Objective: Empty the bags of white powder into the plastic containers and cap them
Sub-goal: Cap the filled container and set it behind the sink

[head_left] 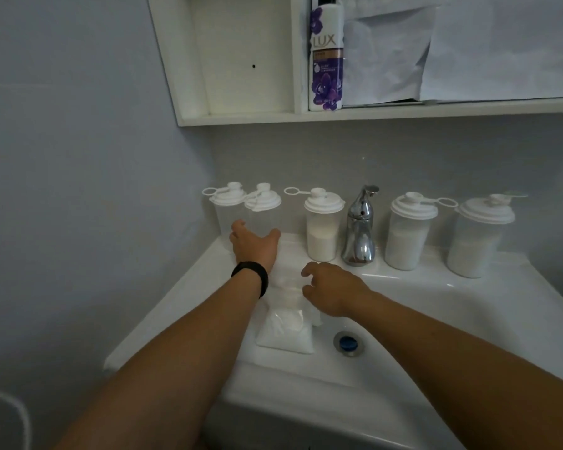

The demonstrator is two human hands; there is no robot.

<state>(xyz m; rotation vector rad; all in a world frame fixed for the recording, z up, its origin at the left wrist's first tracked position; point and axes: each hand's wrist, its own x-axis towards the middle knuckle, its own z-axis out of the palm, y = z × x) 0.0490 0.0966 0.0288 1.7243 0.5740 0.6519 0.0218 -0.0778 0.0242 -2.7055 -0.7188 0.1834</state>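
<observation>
Powder bag point(285, 332) on sink point(436, 306) slope, hands point(330, 292) above

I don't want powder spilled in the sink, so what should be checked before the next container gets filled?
1. Empty container within reach: ok. The left hand is at the two empty containers.
2. Lid off that container: not ok. Both lids are on.
3. Bag ready: ok. A bag of powder lies on the sink edge, under the right hand.
4. Bag held: cannot tell. The right fingers hover curled over it; no clear grip.
5. Bag sealed: cannot tell. Its top is hidden by the hands.
6. Filled containers capped: ok. The three with powder have lids on.
</observation>
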